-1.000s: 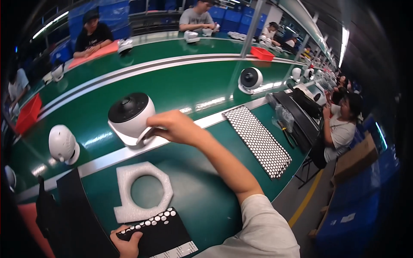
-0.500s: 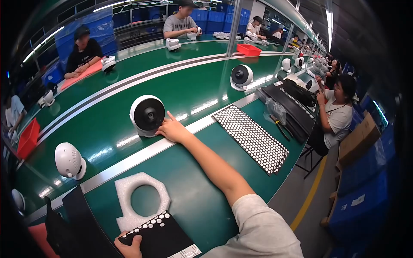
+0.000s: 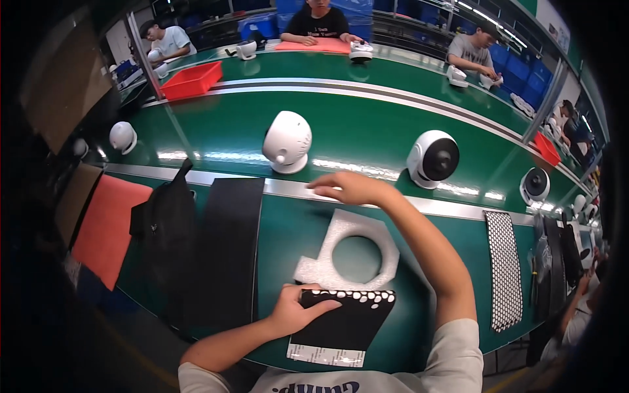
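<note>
My left hand (image 3: 298, 310) grips the left end of a black sheet (image 3: 347, 324), thumb on top. White round dots line its far edge, and a pale printed strip runs along its near edge. Just beyond the sheet lies a white foam piece (image 3: 391, 252) with a large round hole. My right hand (image 3: 350, 188) is in the air over the belt's metal edge, holding nothing, with thumb and fingers apart. Nearest it on the green belt are a rounded white device (image 3: 288, 141), turned away, and a white device with a round black face (image 3: 436, 159).
A dark panel (image 3: 229, 249), a black bag (image 3: 171, 229) and an orange-red sheet (image 3: 111, 223) lie left. A sheet of white dots (image 3: 503, 272) lies right, near pliers (image 3: 533, 278). More white devices stand along the belt. Co-workers sit across it and at far right.
The view has swung left. My right hand has come off the black-faced device and moved left, toward the foam piece. My left hand keeps its grip on the black sheet.
</note>
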A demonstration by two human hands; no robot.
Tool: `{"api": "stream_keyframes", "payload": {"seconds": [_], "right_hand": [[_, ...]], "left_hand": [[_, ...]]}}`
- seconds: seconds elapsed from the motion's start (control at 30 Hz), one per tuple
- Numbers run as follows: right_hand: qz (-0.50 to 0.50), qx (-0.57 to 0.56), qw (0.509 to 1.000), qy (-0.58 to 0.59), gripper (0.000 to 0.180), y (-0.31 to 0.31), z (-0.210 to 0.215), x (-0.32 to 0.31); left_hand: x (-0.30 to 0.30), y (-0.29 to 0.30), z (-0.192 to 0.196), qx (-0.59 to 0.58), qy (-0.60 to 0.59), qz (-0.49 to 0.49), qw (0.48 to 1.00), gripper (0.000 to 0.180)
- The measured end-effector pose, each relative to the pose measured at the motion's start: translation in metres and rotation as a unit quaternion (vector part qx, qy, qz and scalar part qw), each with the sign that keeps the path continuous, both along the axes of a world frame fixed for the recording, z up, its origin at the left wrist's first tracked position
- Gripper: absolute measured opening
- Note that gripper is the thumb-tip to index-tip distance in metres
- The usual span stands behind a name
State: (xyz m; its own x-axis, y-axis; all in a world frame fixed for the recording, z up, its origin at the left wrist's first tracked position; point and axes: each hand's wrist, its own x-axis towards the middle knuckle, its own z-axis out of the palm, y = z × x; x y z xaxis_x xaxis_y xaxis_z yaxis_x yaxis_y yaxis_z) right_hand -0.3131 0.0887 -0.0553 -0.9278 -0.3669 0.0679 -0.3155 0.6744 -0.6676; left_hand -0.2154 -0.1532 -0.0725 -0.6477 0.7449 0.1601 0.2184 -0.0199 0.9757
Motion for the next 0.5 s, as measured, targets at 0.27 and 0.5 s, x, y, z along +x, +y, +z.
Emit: {"api": "stream_keyframes", "payload": {"seconds": [0.27, 0.5], "right_hand": [[-0.114, 0.346, 0.929, 0.057, 0.05, -0.04, -0.05, -0.093], [-0.226, -0.276, 0.913, 0.196, 0.038, -0.014, 0.01, -0.024]], "left_hand": [[0.005, -0.002, -0.029, -0.102, 0.096, 0.157, 0.978, 0.028], [0.004, 0.0, -0.014, -0.026, 0.04, 0.119, 0.992, 0.022]]}}
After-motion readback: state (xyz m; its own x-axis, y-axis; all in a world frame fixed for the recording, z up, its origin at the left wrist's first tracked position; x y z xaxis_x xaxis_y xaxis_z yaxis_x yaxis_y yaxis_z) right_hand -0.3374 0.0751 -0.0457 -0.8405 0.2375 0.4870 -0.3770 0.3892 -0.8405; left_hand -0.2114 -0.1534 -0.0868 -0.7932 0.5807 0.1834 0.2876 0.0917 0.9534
